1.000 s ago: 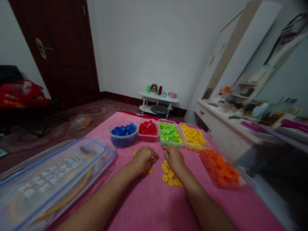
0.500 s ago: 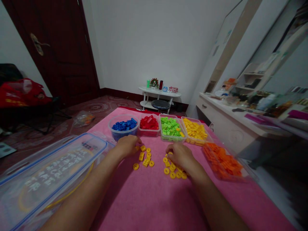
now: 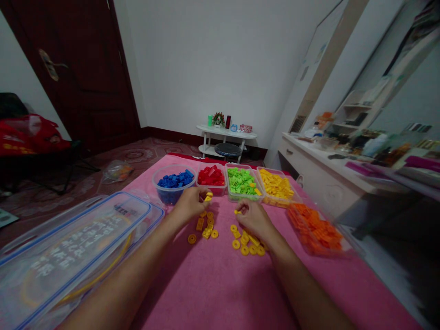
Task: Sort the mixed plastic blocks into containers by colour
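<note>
Hands both pinch yellow pieces, left hand (image 3: pixel 189 205) and right hand (image 3: pixel 252 219) just in front of the green tub (image 3: pixel 243 183); best keep pinches firm, lifting clear of the loose pile (image 3: pixel 245 243).

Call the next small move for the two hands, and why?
Probably bring the two hands together. The left hand pinches a yellow piece at its fingertips, the right hand holds another yellow piece, and they sit close, facing each other above the loose yellow rings on the pink cloth.
</note>
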A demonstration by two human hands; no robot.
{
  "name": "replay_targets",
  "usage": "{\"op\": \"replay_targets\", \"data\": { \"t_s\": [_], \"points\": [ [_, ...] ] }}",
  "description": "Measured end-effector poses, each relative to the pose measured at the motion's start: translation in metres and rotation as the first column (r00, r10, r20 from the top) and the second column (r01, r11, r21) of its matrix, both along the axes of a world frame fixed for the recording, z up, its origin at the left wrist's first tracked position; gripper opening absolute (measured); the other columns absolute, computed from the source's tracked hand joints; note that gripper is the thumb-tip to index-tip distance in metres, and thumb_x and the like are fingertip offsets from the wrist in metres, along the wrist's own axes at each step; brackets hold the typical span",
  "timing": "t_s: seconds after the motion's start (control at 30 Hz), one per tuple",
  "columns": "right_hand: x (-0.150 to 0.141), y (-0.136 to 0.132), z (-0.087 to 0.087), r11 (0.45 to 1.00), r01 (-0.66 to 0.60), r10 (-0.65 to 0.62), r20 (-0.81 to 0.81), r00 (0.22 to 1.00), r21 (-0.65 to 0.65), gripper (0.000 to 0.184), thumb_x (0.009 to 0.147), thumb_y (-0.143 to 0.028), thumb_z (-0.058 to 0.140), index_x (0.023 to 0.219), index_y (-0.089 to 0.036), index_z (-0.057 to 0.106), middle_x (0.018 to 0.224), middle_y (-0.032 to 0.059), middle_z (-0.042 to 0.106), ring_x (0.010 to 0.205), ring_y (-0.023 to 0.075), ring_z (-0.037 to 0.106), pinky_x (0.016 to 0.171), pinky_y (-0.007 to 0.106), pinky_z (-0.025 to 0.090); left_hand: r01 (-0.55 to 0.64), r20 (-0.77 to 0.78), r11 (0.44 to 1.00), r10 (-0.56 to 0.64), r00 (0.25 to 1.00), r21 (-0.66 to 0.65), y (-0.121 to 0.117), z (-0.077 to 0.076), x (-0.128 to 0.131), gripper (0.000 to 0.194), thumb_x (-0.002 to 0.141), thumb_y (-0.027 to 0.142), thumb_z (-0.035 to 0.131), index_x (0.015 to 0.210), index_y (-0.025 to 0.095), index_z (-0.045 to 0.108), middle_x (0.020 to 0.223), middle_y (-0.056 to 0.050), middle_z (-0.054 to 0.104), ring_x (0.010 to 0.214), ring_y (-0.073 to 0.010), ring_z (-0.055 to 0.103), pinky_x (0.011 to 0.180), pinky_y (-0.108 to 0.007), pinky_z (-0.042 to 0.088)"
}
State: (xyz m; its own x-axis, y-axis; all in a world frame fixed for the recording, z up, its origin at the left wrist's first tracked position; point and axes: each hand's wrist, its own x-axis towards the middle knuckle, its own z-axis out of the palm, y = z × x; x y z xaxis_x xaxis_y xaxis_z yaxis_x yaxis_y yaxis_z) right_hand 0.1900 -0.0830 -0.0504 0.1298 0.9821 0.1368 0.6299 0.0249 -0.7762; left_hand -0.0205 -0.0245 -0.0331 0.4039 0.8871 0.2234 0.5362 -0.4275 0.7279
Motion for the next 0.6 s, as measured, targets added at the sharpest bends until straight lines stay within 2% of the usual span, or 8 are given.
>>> {"op": "replay_targets", "data": {
  "t_s": [0.03,0.07,0.13,0.23,0.3,0.37,0.43,0.6],
  "points": [
    [-0.003,0.0,0.003,1.0,-0.013,0.016,-0.219,0.976,0.012,0.013,0.059,-0.015,0.058,0.071,-0.019,0.056,0.059,-0.0028,0.057,0.051,0.0106,0.048,0.048,0.022,0.031,0.041,0.161,0.998,-0.034,0.986,-0.041,-0.004,0.001,0.007,0.028,0.072,0.027,0.061,0.094,0.013,0.069,0.078,-0.005,0.068,0.068,-0.0156,0.061,0.061,-0.025,0.046],
    [-0.007,0.0,0.006,1.0,-0.025,0.026,-0.428,0.904,0.008,0.013,0.06,-0.017,0.059,0.073,-0.019,0.055,0.056,-0.0044,0.054,0.047,0.0094,0.046,0.045,0.021,0.032,0.07,0.308,0.994,-0.042,0.95,-0.082,-0.008,0.002,0.015,0.033,0.073,0.03,0.062,0.1,0.012,0.067,0.081,-0.005,0.069,0.069,-0.0149,0.061,0.061,-0.024,0.047],
    [-0.016,-0.003,0.011,0.998,-0.057,0.012,-0.751,0.661,-0.034,0.017,0.063,-0.02,0.061,0.079,-0.018,0.055,0.055,-0.0056,0.054,0.043,0.0078,0.045,0.041,0.019,0.032,0.105,0.517,0.985,-0.018,0.856,-0.139,-0.019,0.001,0.03,0.042,0.074,0.033,0.063,0.11,0.012,0.063,0.089,-0.006,0.069,0.073,-0.0149,0.062,0.063,-0.024,0.048],
    [-0.032,-0.01,0.015,0.982,-0.166,-0.052,-0.969,0.243,-0.094,0.019,0.07,-0.021,0.06,0.089,-0.017,0.056,0.063,-0.0034,0.061,0.046,0.0074,0.051,0.04,0.017,0.037,0.087,0.595,0.99,-0.003,0.804,-0.113,-0.034,-0.002,0.044,0.041,0.075,0.028,0.063,0.115,0.015,0.061,0.1,-0.006,0.068,0.082,-0.0156,0.063,0.07,-0.026,0.05],
    [-0.04,-0.013,0.015,0.965,-0.237,-0.101,-0.992,0.07,-0.115,0.016,0.078,-0.026,0.058,0.092,-0.017,0.055,0.063,-0.0038,0.061,0.045,0.0075,0.053,0.037,0.015,0.036,0.036,0.518,0.999,-0.02,0.855,-0.022,-0.04,-0.004,0.048,0.038,0.076,0.022,0.062,0.114,0.018,0.063,0.105,-0.005,0.068,0.089,-0.0167,0.061,0.079,-0.029,0.049],
    [-0.046,-0.015,0.013,0.957,-0.261,-0.133,-0.991,-0.005,-0.127,0.015,0.085,-0.033,0.055,0.091,-0.019,0.054,0.058,-0.0054,0.059,0.04,0.007,0.052,0.032,0.013,0.031,0.002,0.383,0.994,-0.042,0.923,0.106,-0.044,-0.005,0.047,0.034,0.077,0.02,0.063,0.111,0.022,0.066,0.104,-0.004,0.068,0.096,-0.0184,0.058,0.087,-0.032,0.046],
    [-0.049,-0.015,0.012,0.952,-0.263,-0.169,-0.985,-0.026,-0.156,0.02,0.088,-0.039,0.053,0.088,-0.019,0.054,0.054,-0.0055,0.058,0.036,0.0064,0.05,0.03,0.012,0.028,0.02,0.253,0.978,-0.073,0.965,0.207,-0.045,-0.006,0.046,0.028,0.078,0.023,0.063,0.105,0.023,0.07,0.102,-0.004,0.068,0.099,-0.0202,0.056,0.09,-0.035,0.044],
    [-0.046,-0.014,0.011,0.954,-0.199,-0.238,-0.97,-0.047,-0.224,0.021,0.093,-0.033,0.046,0.085,-0.016,0.054,0.055,-0.0031,0.059,0.035,0.0036,0.047,0.029,0.01,0.024,0.093,0.125,0.952,-0.134,0.983,0.292,-0.042,-0.004,0.042,0.024,0.085,0.029,0.057,0.103,0.024,0.071,0.107,-0.005,0.066,0.102,-0.0207,0.055,0.091,-0.035,0.042]
  ]
}}
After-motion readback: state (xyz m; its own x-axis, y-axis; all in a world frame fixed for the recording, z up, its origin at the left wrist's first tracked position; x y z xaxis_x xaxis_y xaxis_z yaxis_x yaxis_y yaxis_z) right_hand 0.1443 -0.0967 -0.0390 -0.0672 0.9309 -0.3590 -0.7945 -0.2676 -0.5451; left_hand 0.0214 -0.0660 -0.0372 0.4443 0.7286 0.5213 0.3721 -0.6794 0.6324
